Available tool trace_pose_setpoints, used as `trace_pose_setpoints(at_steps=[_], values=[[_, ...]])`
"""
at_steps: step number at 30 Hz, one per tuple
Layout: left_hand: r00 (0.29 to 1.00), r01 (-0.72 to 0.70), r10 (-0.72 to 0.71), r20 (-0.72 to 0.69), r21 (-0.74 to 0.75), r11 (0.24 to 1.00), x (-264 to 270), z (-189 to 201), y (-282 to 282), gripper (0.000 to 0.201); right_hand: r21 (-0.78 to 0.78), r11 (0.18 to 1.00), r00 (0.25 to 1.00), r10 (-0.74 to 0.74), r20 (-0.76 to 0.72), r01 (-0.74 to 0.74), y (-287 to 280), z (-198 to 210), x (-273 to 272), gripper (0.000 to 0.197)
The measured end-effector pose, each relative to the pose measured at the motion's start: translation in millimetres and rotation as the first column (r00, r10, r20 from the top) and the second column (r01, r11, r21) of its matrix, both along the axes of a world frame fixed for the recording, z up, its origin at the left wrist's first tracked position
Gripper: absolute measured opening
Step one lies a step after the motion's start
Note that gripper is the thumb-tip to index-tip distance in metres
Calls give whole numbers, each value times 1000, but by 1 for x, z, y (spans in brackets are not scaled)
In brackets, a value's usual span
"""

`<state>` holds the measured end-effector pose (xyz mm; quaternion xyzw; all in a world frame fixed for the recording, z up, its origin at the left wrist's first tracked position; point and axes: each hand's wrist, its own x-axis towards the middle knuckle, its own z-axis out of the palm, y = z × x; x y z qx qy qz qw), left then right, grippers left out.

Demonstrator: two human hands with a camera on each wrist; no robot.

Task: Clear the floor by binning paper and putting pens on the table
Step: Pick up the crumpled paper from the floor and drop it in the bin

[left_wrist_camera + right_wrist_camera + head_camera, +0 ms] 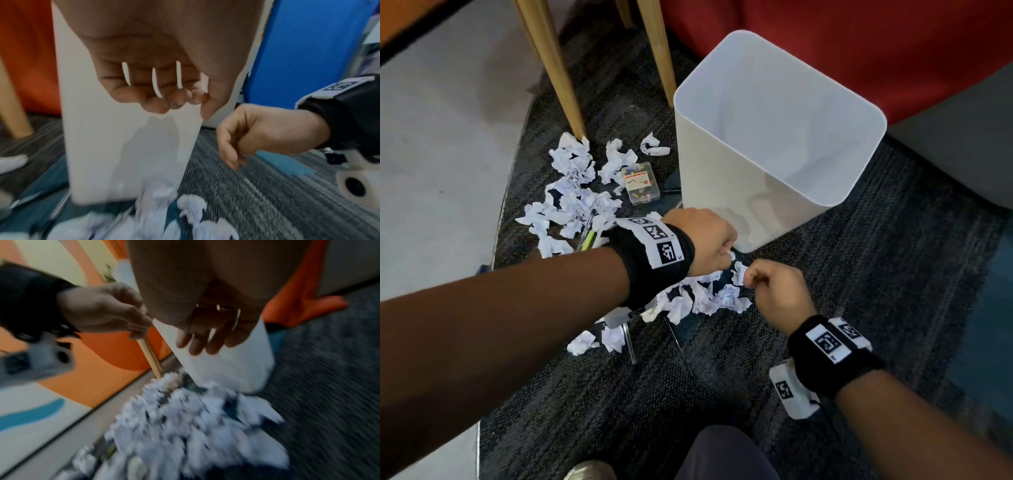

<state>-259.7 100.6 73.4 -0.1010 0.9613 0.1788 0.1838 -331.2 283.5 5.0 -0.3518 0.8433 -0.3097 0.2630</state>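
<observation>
1. Your left hand (702,245) hangs with fingers loosely curled and nothing visibly held (the left wrist view shows bare fingertips), just in front of the tall white plastic bin (767,144).
2. Your right hand (777,291) is loosely curled too; whether it pinches a scrap, the blur won't let me tell.
3. The crumpled white paper scraps (702,298) lie on the dark carpet (842,274) directly beneath and between both hands.
4. A yellow-green pen (588,240) lies left of your left wrist, among more scraps.
</observation>
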Motion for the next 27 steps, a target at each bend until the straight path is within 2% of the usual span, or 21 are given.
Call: trace_pose_setpoints(at_steps=[3, 5, 8, 10, 13, 18, 23, 27], values=[[993, -58, 56, 107, 23, 998, 4, -27, 2, 32, 317, 948, 999, -1, 36, -10, 9, -38, -1, 21], [982, -89, 81, 173, 40, 995, 9, -41, 6, 36, 440, 896, 997, 33, 68, -60, 12, -58, 4, 17], [964, -101, 79, 253, 76, 992, 18, -57, 16, 32, 545, 833, 992, 46, 114, -101, 13, -78, 14, 47], [952, -108, 77, 296, 89, 990, 23, -64, 22, 28, 594, 799, 992, 22, 120, -90, 12, -85, 19, 53], [941, -105, 57, 332, 130, 986, 30, -73, 25, 23, 603, 796, 994, -27, 109, -44, 11, -90, 23, 44], [938, -109, 48, 344, 160, 981, 32, -91, 31, 20, 529, 847, 988, -120, 95, 52, 15, -83, 23, 39], [930, -152, 68, 360, 209, 966, 36, -133, 60, 58, 416, 900, 981, -177, 75, 131, 25, -69, 23, 38], [876, -234, 125, 465, 186, 954, 41, -155, 85, 64, 323, 930, 976, -208, 62, 177, 34, -63, 20, 35]])
